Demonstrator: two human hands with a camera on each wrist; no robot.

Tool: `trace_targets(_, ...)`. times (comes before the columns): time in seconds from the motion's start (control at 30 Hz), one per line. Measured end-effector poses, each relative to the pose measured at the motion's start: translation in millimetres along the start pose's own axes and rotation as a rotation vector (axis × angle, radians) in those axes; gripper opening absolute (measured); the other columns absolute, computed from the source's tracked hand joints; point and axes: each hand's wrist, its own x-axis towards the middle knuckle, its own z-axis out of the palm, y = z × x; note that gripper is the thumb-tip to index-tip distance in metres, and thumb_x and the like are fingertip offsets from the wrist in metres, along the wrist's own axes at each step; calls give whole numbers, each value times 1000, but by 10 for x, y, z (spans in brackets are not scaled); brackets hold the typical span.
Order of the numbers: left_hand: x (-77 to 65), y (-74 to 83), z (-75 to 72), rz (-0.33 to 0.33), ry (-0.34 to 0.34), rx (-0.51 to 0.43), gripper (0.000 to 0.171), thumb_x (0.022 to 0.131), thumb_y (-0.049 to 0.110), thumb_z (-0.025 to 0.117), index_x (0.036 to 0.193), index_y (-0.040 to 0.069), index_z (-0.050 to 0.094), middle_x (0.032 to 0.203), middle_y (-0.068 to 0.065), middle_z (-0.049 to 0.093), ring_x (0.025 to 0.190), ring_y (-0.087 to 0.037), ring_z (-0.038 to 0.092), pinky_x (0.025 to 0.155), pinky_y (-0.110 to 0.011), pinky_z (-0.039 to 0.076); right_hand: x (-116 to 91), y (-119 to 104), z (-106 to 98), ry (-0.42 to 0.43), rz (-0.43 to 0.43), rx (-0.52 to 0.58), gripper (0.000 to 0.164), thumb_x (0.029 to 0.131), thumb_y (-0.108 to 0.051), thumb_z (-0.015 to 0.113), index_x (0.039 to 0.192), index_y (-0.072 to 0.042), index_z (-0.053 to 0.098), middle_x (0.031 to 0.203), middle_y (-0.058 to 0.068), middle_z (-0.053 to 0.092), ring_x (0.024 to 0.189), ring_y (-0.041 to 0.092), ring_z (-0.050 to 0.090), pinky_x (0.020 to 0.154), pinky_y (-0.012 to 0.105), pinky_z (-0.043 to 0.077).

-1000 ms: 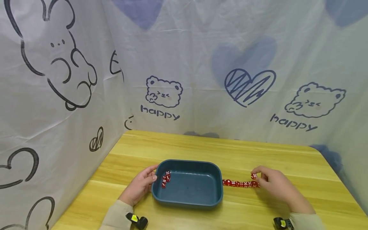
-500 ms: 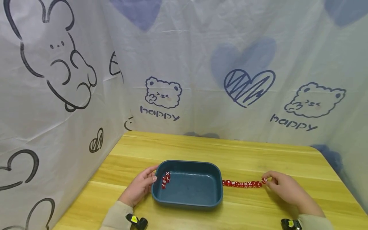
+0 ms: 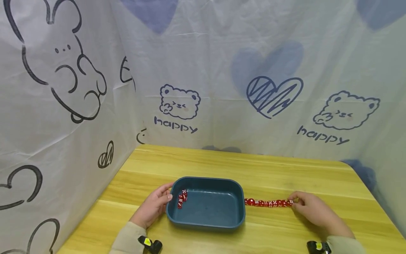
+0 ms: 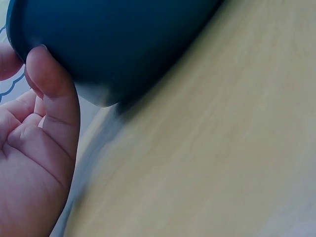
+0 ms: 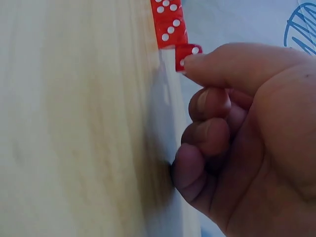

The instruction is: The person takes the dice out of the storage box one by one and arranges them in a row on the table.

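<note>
A dark blue-green plastic container (image 3: 206, 208) stands on the table, and my left hand (image 3: 155, 204) grips its left end, the thumb (image 4: 49, 74) at the rim in the left wrist view. Several red dice (image 3: 182, 198) with white dots lie inside near its left wall. From the container's right side a straight row of red dice (image 3: 266, 203) runs to the right. My right hand (image 3: 314, 210) pinches one red die (image 5: 187, 57) between thumb and index finger, right at the row's right end. In the right wrist view this die sits slightly offset from the last one, and the other fingers are curled.
The table (image 3: 222, 164) has a yellow wood-grain top with a rounded far right corner. A white printed cloth (image 3: 222, 106) hangs behind it and along the left side. Each wrist wears a small black camera (image 3: 153, 246).
My right hand has moved right and lowered the pinched die from above the row to its right end. My left hand and the container have stayed in place.
</note>
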Motion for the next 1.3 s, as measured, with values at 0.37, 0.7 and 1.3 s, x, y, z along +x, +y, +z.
trace_targets(0.37,12,11,14,-1,19,2,55,105,6,50,155,-2,29,111,-16,53,90,-18,59,72,-27,55,19,4,41,32,-4,-31,23,96,-11,65,118,-8,69,79,1,56,70,20,50,63,37,42)
trace_targets(0.7,13,6,8,8,4,-4,55,105,6,49,155,-2,28,111,-16,53,90,-18,59,72,-26,54,20,20,47,29,12,-41,24,97,-14,65,120,-10,69,82,0,59,72,19,51,64,37,43)
trace_targets(1.3,18,-25,-7,1,11,4,56,105,9,52,155,-2,30,112,-17,53,91,-19,60,73,-28,55,7,26,88,45,1,-16,32,96,-19,68,126,-8,65,78,1,54,70,19,49,62,35,40)
